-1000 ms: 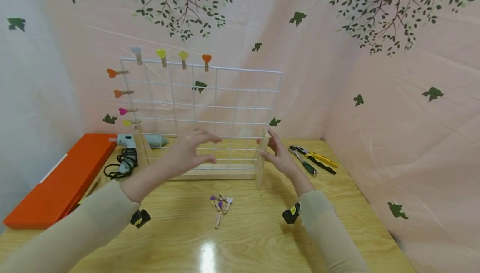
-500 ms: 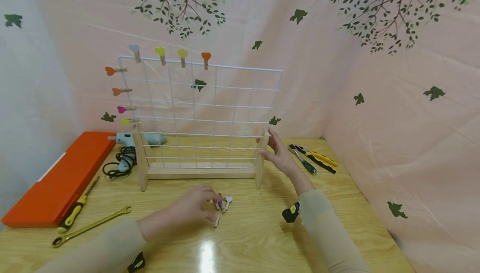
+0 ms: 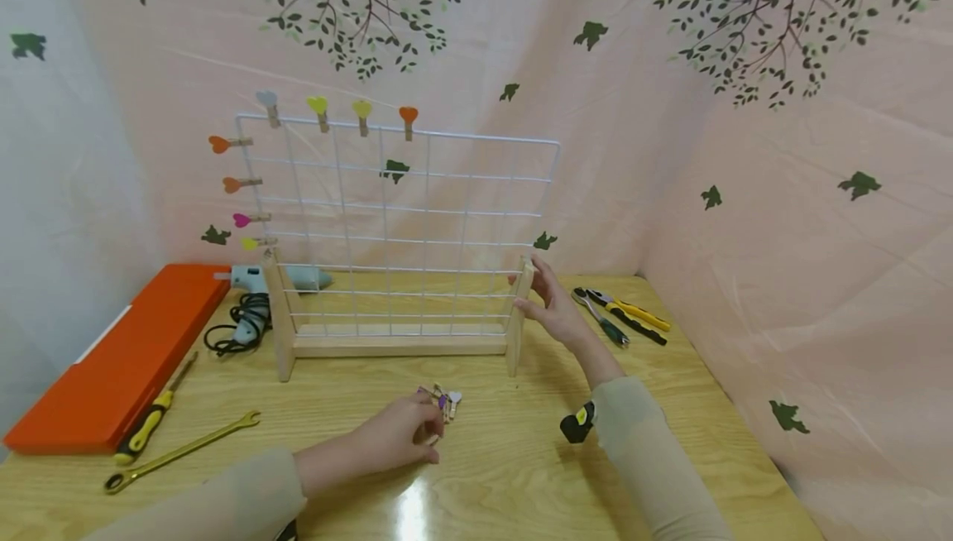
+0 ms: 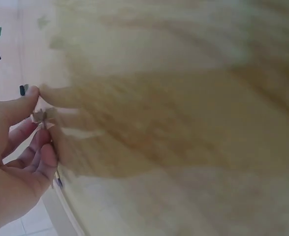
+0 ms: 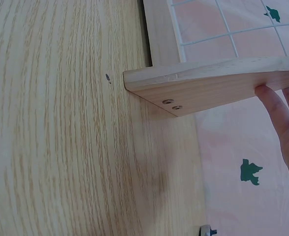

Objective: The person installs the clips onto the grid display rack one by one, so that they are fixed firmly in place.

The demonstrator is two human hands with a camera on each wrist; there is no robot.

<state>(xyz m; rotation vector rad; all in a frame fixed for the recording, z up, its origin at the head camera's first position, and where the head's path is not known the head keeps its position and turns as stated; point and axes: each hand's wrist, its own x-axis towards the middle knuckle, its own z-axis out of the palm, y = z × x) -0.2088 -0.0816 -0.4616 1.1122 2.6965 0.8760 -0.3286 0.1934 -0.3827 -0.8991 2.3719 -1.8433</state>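
Several loose clips (image 3: 454,401) lie just beside the left grip (image 3: 402,435), whose fingers now curl more than a moment ago; whether they pinch one, I cannot tell, but picking seems underway. The right grip (image 3: 558,311) is clamped on the wooden post (image 3: 515,340).

the grid (image 3: 426,211) is white, the stand (image 3: 402,347) pale tan, the backdrop (image 3: 625,136) pink with green leaf patterns.

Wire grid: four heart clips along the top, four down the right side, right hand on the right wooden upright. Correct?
One slip: the four side clips run down the left side of the wire grid, as the head view shows. The rest is right: four top clips, right hand on the right wooden upright.
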